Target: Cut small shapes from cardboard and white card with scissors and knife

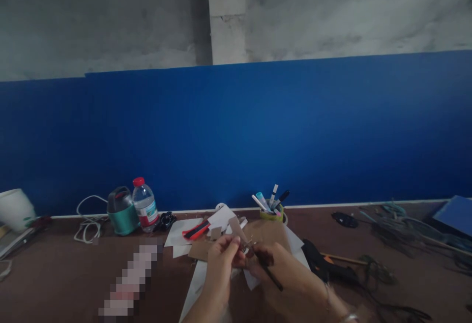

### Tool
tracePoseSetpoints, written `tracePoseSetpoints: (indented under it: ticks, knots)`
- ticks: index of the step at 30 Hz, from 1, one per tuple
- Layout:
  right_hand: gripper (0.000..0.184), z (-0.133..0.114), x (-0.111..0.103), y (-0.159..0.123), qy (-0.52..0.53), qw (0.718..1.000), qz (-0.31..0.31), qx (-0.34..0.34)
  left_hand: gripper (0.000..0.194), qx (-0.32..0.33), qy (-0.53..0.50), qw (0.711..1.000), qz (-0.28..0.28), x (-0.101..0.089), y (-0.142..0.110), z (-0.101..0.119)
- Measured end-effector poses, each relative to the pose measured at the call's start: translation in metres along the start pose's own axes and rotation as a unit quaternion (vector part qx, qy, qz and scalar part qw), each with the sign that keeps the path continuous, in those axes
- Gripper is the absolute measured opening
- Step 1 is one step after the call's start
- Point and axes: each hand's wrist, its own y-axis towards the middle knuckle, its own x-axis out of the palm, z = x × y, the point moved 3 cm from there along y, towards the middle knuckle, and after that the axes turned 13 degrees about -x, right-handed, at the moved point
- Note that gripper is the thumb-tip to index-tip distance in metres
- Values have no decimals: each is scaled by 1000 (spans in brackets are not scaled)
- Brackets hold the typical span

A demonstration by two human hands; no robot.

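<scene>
Here you are, hands close together over the littered table (66,264), both busy! Your left hand (223,251) pinches a small cardboard strip (239,229) between thumb and fingers, its upper end poking up above your grip. Your right hand (278,261) closes around a dark slender tool (271,275), its back end slanting down to the right, its front end close to the strip (whether the two touch, I can't tell from here). Just beyond your fingers lies the brown cardboard sheet (271,232), with the green pen cup (273,216) standing right behind it. To the left, the red-and-black cutter (195,230) rests among white papers (177,234); off right, beside your wrist, sits the black glue gun (328,266).
</scene>
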Motion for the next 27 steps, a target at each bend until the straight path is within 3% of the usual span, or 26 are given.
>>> tracePoseSetpoints:
  ticks: [12,20,27]
  knots:
    - [14,4,-2,-1,-74,997,19,11,35,10,0,1000,10,1,-1,2]
    - [12,-8,-6,-1,-55,998,10,6,35,21,3,1000,0,0,-1,3]
    - [18,1,-3,-1,-48,998,31,2,35,12,1,1000,0,1,-3,4]
